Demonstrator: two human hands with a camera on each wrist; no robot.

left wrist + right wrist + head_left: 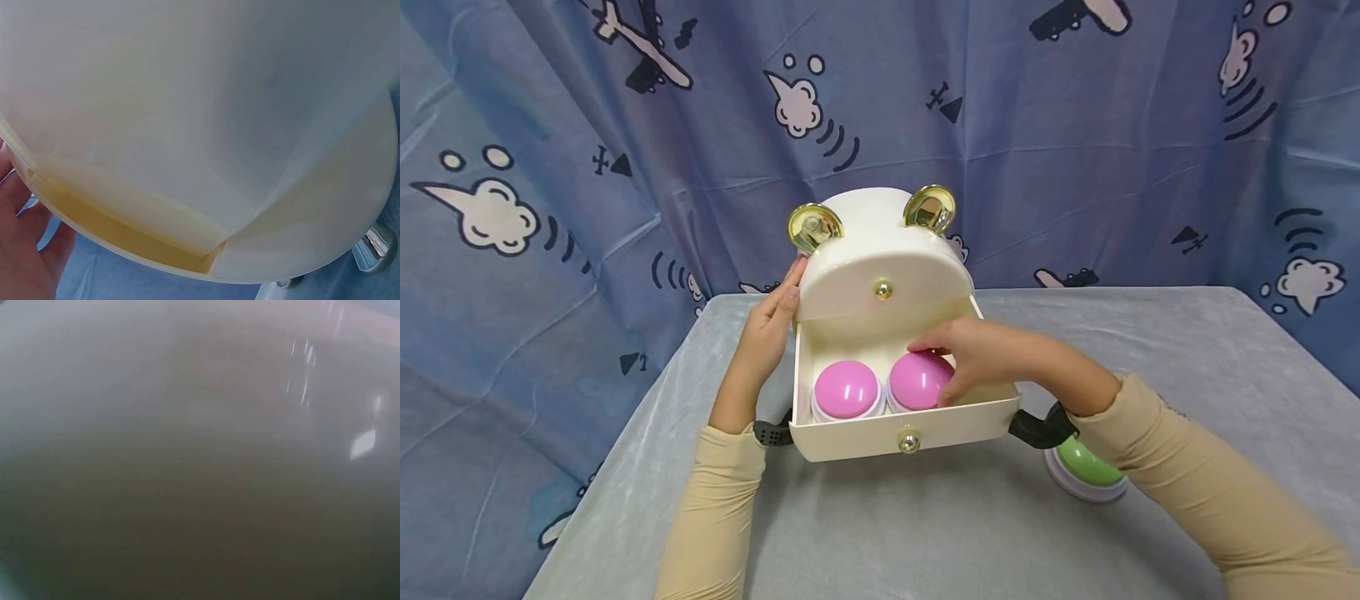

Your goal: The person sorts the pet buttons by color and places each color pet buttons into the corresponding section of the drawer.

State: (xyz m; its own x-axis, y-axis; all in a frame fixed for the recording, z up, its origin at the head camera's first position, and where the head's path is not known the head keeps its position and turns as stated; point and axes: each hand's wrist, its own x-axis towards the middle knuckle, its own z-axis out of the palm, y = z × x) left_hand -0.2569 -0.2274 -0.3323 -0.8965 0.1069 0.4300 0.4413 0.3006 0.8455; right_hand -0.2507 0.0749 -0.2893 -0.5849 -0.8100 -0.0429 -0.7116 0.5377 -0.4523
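Note:
A white rounded box [880, 212] with gold ears has its front drawer [850, 446] pulled out, and the whole thing leans toward the head camera. Inside the drawer sit two pink domes on white bases, a left pink dome [846, 390] and a right pink dome [919, 380]. My right hand [981, 354] reaches in and holds the right dome, thumb and fingers on opposite sides of it. Along the box's left side lies my left hand [767, 321], its fairly straight fingers against the wall below the ear. Only a blurred pale surface fills the right wrist view.
On the grey cloth-covered table [880, 533], a green dome [1088, 462] on a white base stands to the right, partly hidden by the right sleeve [1195, 467]. A blue patterned curtain [880, 100] hangs behind the table.

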